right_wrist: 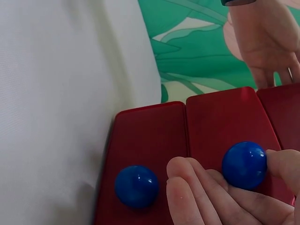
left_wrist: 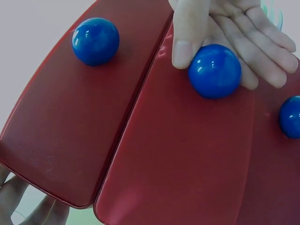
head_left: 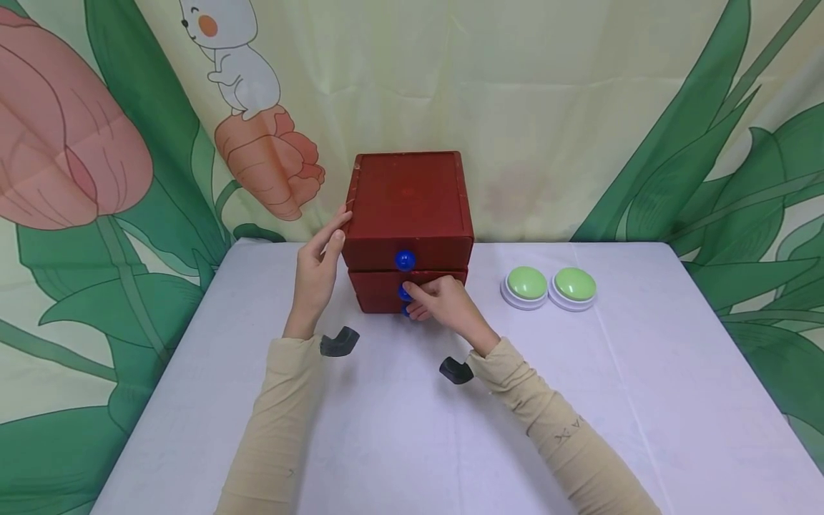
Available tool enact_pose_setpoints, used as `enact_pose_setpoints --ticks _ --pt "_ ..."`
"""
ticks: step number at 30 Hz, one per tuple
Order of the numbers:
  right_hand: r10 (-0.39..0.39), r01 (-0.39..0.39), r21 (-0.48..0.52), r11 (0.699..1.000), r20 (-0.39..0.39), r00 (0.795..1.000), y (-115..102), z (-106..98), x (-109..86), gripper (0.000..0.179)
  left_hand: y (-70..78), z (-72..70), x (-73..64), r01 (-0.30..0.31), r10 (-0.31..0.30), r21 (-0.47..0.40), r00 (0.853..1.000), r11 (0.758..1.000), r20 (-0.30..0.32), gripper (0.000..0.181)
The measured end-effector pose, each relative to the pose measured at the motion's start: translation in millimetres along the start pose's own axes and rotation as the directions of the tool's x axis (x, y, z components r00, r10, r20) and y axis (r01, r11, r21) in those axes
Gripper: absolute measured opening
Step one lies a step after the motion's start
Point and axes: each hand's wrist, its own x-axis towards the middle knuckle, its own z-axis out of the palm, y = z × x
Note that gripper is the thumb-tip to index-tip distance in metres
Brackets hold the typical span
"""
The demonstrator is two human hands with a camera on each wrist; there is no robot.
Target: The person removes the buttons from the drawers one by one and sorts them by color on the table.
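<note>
A dark red cabinet of three stacked drawers [head_left: 407, 193] stands at the back of the table, each drawer front carrying a round blue knob. My right hand [head_left: 444, 300] is at the front and pinches the middle knob [right_wrist: 244, 165] between thumb and index finger, its other fingers stretched out beneath. The top knob [head_left: 405, 260] and bottom knob [right_wrist: 137, 186] are untouched. My left hand [head_left: 315, 268] rests with straight fingers against the cabinet's left side. In the left wrist view, its fingertips [left_wrist: 11, 194] show past the edge of the top drawer.
Two green push buttons with white bases, a left one [head_left: 526, 283] and a right one [head_left: 575, 285], sit side by side right of the cabinet. A white cloth covers the table [head_left: 386, 429]. Behind hangs a printed curtain [head_left: 515, 107]. Black camera mounts extend from both wrists.
</note>
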Motion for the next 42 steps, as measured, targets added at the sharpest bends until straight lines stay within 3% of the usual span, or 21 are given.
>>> enact_pose_setpoints --ticks 10,31,42 --pt "-0.005 0.005 -0.062 0.998 -0.001 1.0 -0.3 0.8 -7.2 0.046 -0.2 -0.3 0.1 0.006 -0.006 -0.012 1.0 1.0 0.001 0.039" --pt "0.007 -0.005 -0.107 0.994 0.018 1.0 -1.5 5.1 -24.9 0.046 3.2 -0.9 -0.6 0.014 -0.014 0.003 1.0 1.0 0.0 0.039" --pt "-0.024 0.027 -0.109 0.994 0.021 0.999 -0.4 7.9 -35.5 0.043 3.1 -1.1 -0.8 0.004 -0.004 0.006 1.0 1.0 0.003 0.039"
